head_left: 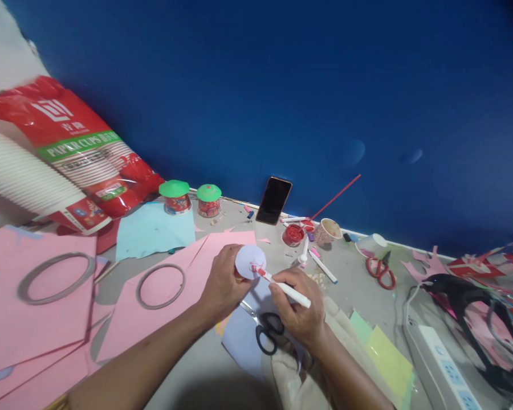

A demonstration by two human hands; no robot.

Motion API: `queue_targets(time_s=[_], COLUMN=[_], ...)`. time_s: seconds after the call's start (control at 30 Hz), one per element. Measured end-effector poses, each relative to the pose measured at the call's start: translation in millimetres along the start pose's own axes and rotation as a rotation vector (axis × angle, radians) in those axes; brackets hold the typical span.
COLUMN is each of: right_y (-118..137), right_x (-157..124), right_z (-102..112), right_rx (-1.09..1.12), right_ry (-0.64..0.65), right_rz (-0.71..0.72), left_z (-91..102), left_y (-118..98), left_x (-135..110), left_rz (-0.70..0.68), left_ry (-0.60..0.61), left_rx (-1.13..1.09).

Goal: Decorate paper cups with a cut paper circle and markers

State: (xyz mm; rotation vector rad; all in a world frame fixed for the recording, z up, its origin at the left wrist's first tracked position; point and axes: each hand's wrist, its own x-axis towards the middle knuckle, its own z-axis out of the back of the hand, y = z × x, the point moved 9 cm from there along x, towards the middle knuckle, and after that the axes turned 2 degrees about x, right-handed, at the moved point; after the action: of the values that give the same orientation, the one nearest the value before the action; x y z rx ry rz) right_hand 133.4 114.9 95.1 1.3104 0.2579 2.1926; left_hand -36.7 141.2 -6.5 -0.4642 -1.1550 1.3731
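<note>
My left hand is closed around a small piece topped by a pale lilac paper disc; what lies under the disc is mostly hidden by my fingers. In my right hand is a white marker with a red end. Its tip touches the disc, where red strokes show. Below my hands, black-handled scissors lie on lilac paper. Two small patterned cups with green paper tops, one on the left and one on the right, stand farther back.
Pink paper sheets with grey rings cover the left side. A paper-cup bag leans at the back left. A phone rests against the blue wall. Red-handled scissors and a power strip lie to the right.
</note>
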Motion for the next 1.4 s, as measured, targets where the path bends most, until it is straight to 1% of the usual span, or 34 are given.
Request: queue_targets(time_s=[0.4, 0.83, 0.97, 1.2, 1.3, 1.4], right_y=[-0.9, -2.0, 0.3, 1.2, -1.5, -10.9], right_x=[0.3, 1.1, 2.2, -0.9, -4.3, -8.9], right_z=[-0.9, -0.5, 1.1, 10.4, 10.8, 6.1], right_rx=[-0.013, -0.042, -0.039, -0.012, -0.009, -0.039], right_ry=[0.0, -0.004, -0.014, -0.09, -0.1, -0.079], right_rz=[-0.003, -0.02, 0.002, -0.003, -0.005, -0.025], left_z=[0.4, -0.2, -1.2, -1.9, -0.9, 1.6], left_y=[-3.4, -0.1, 0.6, 4.1, 8.9, 16.4], left_x=[0.2, 0.4, 0.4, 0.3, 1.3, 2.3], left_rz=[-0.016, 0.018, 0.017, 0.056, 0.092, 0.143], left_ry=[0.002, 0.012, 0.013, 0.009, -0.015, -0.052], left_rx=[0.037, 0.018, 0.017, -0.018, -0.052, -0.072])
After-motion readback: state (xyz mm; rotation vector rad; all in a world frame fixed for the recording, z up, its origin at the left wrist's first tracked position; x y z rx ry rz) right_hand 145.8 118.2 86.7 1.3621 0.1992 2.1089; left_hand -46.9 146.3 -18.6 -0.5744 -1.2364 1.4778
